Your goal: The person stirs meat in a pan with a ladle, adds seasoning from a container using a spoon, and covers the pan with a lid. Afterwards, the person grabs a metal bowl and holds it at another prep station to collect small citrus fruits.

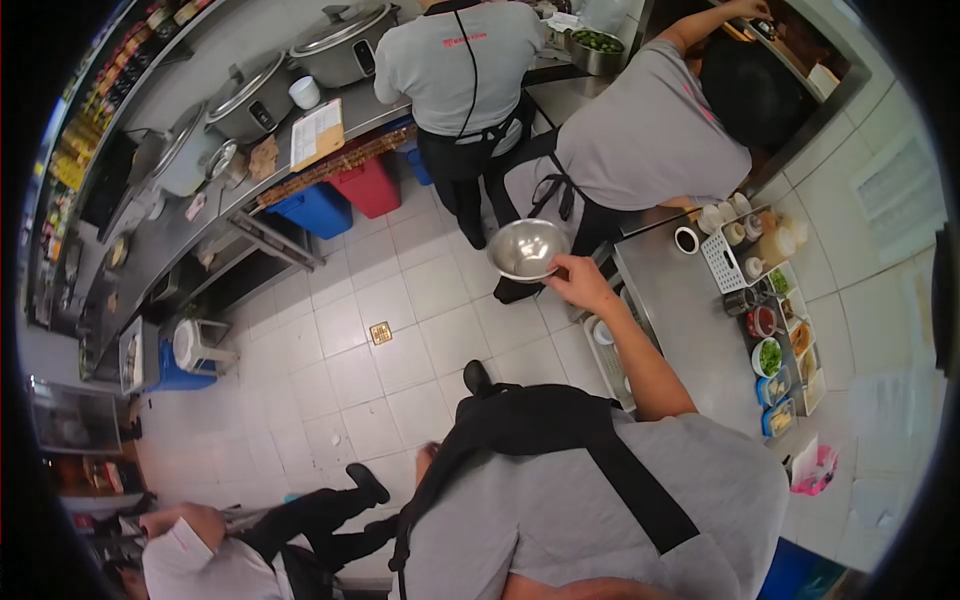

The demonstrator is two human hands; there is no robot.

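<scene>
My right hand (580,283) grips the rim of a shiny metal bowl (528,250), thumb and fingers closed on its right side. Nothing shows inside the bowl, which hangs over the floor in front of me, close to a co-worker's legs. Down by my left side, only a sliver of my left hand (427,460) shows past the black apron (520,425). Its fingers are hidden.
A steel counter (680,320) at my right carries a white basket (722,262) and several small containers. Two co-workers (460,70) stand ahead; another person (220,560) is at lower left. Rice cookers (345,45) line the left counter, above red (368,188) and blue bins (312,210).
</scene>
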